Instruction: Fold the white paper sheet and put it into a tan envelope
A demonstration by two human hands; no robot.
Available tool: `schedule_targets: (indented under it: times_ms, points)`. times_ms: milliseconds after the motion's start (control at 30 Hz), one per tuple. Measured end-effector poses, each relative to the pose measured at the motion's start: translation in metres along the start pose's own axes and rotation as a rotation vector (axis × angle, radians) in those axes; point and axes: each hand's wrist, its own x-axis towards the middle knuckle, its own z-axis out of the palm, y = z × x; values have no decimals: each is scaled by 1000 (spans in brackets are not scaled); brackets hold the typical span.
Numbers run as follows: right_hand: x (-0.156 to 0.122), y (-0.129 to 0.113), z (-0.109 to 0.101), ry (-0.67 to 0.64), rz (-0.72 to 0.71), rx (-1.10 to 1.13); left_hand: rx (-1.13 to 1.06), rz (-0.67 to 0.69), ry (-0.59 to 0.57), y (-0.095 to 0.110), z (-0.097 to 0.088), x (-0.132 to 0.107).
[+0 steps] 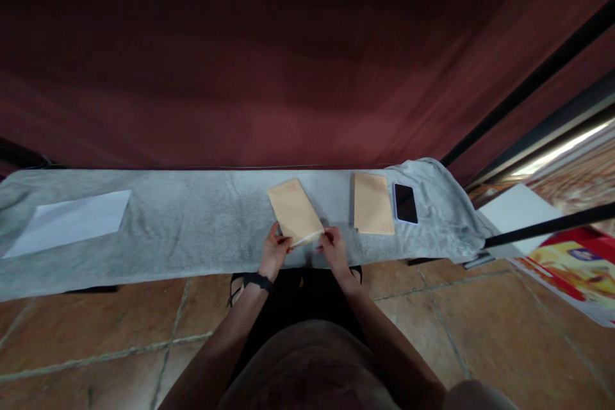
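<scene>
A tan paper envelope [295, 210] lies tilted in front of me, its near end between my two hands. My left hand [275, 250] pinches the lower left corner, thumb on top. At the lower right corner, my right hand [333, 247] has its fingers closed on the edge. A pale strip runs along the envelope's near end. To the right rests a stack of similar tan envelopes [373, 204], with a phone [405, 204] in a light case beside it, its dark screen facing up.
White paper sheets [72, 221] lie at the left of the long bench with a grey cloth cover [192, 224]. A dark red curtain [288, 90] hangs behind it. Black metal bars [552, 229] and a red and yellow printed box [571, 269] stand at the right.
</scene>
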Motion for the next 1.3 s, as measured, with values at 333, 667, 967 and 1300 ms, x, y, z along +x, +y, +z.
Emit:
schedule_targets:
  times_ms: [333, 667, 967, 1300]
  points:
    - [8, -12, -19, -337, -632, -811, 898, 528, 163, 4, -19, 1]
    - [5, -10, -16, -312, -675, -878, 1206, 701, -37, 42, 23, 111]
    - [4, -14, -15, -318, -666, -853, 1263, 827, -265, 34, 20, 134]
    - [14, -8, -17, -280, -594, -754, 1214, 933, -391, 10, 5, 64]
